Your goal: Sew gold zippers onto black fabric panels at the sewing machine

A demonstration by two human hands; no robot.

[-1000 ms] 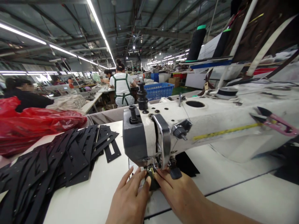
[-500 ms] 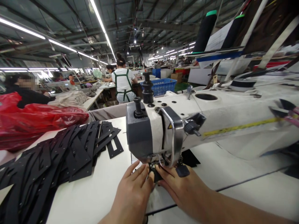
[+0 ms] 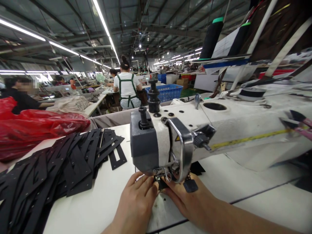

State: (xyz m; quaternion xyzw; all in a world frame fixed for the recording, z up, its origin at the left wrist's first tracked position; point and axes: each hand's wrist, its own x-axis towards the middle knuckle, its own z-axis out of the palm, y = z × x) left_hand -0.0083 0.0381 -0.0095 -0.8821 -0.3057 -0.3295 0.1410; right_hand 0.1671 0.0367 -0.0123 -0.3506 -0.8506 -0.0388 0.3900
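Note:
The head of a white and grey sewing machine (image 3: 144, 149) stands in front of me. Under its needle area lies a black flat piece (image 3: 162, 185), mostly covered by my fingers and the machine. My left hand (image 3: 137, 198) grips the piece's left side, fingers close together and thumb near the presser foot. On the other side my right hand (image 3: 191, 198) holds it, with the fingertips hidden behind the machine's metal guard (image 3: 187, 146). A black corner (image 3: 197, 168) shows beyond my right hand; whether it belongs to the same piece I cannot tell.
Black frame-shaped pieces (image 3: 80, 169) lie heaped on the white tabletop at left, beside a red plastic bag (image 3: 44, 130). Small scissors (image 3: 296, 122) rest at the machine arm's right. Thread cones (image 3: 212, 39) stand above. Beyond are a blue crate (image 3: 168, 92) and co-workers.
The view has shifted slightly. Both hands stay at the needle area, and the black piece between them has shifted a little.

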